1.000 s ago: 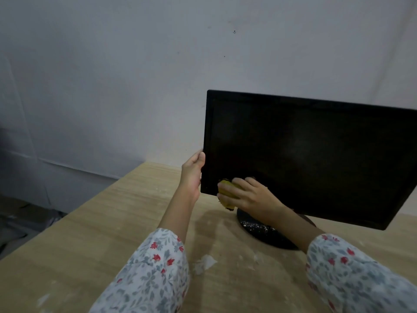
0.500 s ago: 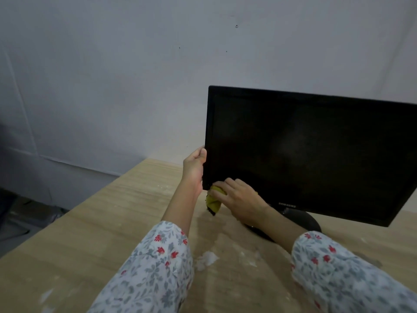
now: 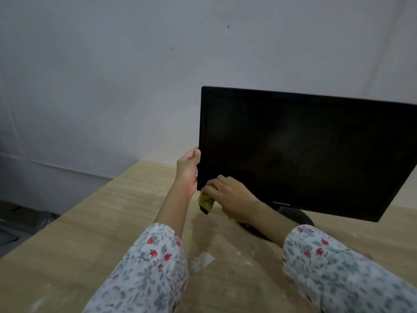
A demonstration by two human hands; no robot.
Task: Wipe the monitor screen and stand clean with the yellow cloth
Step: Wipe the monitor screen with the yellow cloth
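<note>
Steadying the monitor (image 3: 304,150) at centre right of the frame: left hand (image 3: 188,170) grips its left bezel edge, thumb on the front, the other fingers hidden behind the panel. Right hand (image 3: 230,197) sits at the lower left corner of the screen, fingers curled round the bunched yellow cloth (image 3: 206,201), pressing it against the bottom bezel; a fold of cloth hangs below the corner.

Monitor stands on a round black stand (image 3: 300,216) on the wooden desk (image 3: 94,222), panel tilted in frame, right side lower. White flecks and a pale scrap (image 3: 203,260) lie on the desk near the sleeves.

Handling, judged:
- Panel is stiff but fragile; a light press should do, no hard point loads on the screen.
- Looks light enough to swivel or tip on its base, so bracing at the bezel edge seems the right hold.
- Cloth is soft and limp, and needs bunching to give a firm pad.
- Glossy base likely shows smears.

Stand appears not yet wiped.
</note>
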